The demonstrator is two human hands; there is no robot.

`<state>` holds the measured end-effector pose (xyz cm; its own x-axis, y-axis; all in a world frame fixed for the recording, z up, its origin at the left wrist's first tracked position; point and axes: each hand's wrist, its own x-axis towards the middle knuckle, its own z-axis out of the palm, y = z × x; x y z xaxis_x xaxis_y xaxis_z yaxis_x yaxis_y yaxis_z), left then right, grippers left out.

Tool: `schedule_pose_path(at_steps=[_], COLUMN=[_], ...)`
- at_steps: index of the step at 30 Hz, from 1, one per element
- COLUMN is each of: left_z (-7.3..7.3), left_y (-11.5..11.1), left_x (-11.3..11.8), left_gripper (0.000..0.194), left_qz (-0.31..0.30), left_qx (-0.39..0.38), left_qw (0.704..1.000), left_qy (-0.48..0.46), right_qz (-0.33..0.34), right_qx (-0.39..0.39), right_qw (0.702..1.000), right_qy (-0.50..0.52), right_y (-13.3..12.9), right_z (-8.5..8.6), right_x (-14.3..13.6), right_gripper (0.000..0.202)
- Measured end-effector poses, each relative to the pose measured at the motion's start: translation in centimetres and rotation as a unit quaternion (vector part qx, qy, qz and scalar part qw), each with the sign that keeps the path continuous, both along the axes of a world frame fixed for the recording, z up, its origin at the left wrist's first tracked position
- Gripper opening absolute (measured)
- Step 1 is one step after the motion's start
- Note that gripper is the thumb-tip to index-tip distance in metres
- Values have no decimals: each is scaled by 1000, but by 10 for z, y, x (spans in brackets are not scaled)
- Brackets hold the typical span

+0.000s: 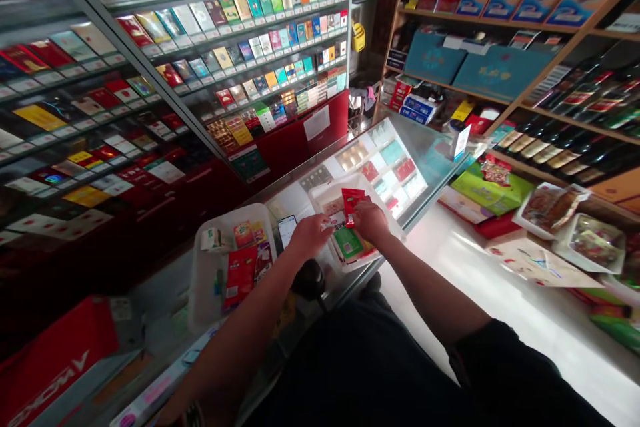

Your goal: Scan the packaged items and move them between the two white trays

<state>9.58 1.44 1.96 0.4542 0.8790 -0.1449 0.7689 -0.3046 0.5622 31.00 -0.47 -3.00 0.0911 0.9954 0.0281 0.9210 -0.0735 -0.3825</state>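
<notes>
My right hand (371, 221) is closed on a small red packet (352, 200) above the right white plastic bin (395, 230). My left hand (311, 235) reaches over that bin's left side; its fingertips are blurred, and I cannot tell whether they grip anything. Below my hands, a green packet (349, 243) lies in the bin among other packets. A phone (287, 229) with a lit screen lies left of my left hand. The left white bin (200, 280) holds a large red packet (241, 273), an orange packet (244, 233) and other small goods, partly behind my left forearm.
Both bins stand on a glass counter (425, 147) displaying small boxes. A dark rounded object (309, 279) sits near its front edge. Cigarette shelves (240, 47) line the far left. Bottles (565, 153) and boxed goods fill the right shelves, with packet trays (590, 240) below. A red box (65, 353) stands lower left.
</notes>
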Motion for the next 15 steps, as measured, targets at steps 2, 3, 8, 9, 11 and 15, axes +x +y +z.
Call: schedule_pose_path(at_steps=[2, 3, 8, 9, 11, 15], left_z=[-8, -14, -40, -44, -49, -56], left_y=[10, 14, 29, 31, 35, 42], left_x=[16, 24, 49, 52, 57, 66], left_gripper=[23, 22, 23, 28, 39, 41], left_qz=[11, 18, -10, -10, -9, -26], left_qx=[-25, -40, -62, -53, -35, -33], left_qw=[1000, 999, 994, 995, 994, 989], left_qy=[-3, 5, 86, 90, 100, 140], right_qz=[-39, -55, -89, -90, -93, -101], right_qx=[-34, -52, -163, -179, -198, -213], right_qw=[999, 997, 982, 979, 976, 972], right_qy=[-11, -16, -23, -18, -5, -11], right_y=[-4, -6, -14, -16, -21, -31], right_z=[-1, -2, -2, -3, -4, -8], right_x=[7, 9, 12, 11, 6, -10], right_gripper=[29, 31, 36, 36, 38, 39])
